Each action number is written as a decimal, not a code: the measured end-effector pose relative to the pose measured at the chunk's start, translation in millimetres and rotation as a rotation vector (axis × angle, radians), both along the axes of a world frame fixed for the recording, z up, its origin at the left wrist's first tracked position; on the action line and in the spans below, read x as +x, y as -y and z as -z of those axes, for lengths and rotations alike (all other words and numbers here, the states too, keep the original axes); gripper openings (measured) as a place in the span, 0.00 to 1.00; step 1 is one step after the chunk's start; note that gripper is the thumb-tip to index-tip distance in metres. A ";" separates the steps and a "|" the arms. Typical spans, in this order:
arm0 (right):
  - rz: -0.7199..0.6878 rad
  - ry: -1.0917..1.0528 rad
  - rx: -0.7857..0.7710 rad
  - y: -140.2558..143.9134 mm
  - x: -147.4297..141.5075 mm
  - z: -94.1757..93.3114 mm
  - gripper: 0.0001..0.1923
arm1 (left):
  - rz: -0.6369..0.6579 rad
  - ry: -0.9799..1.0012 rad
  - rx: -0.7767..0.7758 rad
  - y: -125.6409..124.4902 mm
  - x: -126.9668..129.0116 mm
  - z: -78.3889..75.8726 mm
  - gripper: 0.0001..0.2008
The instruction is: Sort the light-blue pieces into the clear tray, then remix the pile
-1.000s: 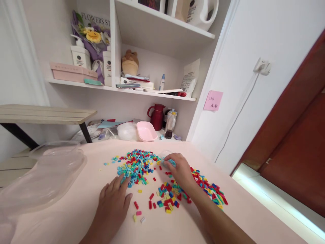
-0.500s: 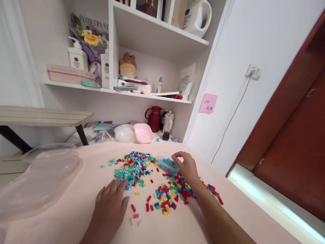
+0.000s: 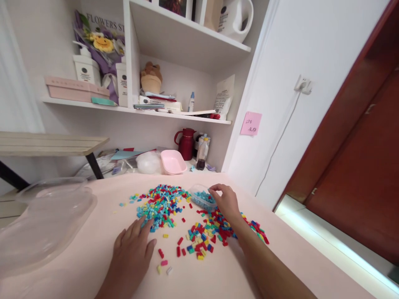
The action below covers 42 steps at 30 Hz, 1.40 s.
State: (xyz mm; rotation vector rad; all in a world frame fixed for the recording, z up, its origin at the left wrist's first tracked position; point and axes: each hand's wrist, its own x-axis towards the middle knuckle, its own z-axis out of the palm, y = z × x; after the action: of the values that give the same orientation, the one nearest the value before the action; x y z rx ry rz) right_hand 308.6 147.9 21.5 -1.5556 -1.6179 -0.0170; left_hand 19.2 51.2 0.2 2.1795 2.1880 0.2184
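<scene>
Bare pink tabletop [image 3: 77, 265] lies open near the front edge. Ahead, the heap of coloured bricks [image 3: 162, 203], a small clear tub [image 3: 201, 197] and large clear lids [image 3: 46, 216] at left block passage.

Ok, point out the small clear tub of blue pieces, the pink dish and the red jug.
small clear tub [image 3: 202, 198], head view, its blue contents
pink dish [image 3: 173, 162], head view, inner floor
red jug [image 3: 186, 145], head view, body
</scene>
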 end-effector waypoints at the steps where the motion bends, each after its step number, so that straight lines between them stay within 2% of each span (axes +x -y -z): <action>1: 0.003 -0.004 -0.001 0.0 0.2 0.0 0.12 | -0.003 -0.008 -0.006 0.4 0.1 -0.6 0.25; 29: -0.018 -0.006 0.025 -2.3 1.2 3.7 0.15 | -0.004 0.001 -0.007 -0.1 -1.5 2.3 0.25; 42: 0.018 0.057 -0.014 1.9 -3.8 4.0 0.15 | -0.006 0.140 0.098 -4.0 -4.1 7.4 0.25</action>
State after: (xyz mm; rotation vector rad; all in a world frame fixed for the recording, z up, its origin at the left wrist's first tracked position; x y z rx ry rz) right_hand 304.8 146.0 17.5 -1.5933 -1.6519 -0.0604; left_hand 15.1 55.3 -7.2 2.1332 2.1516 0.4726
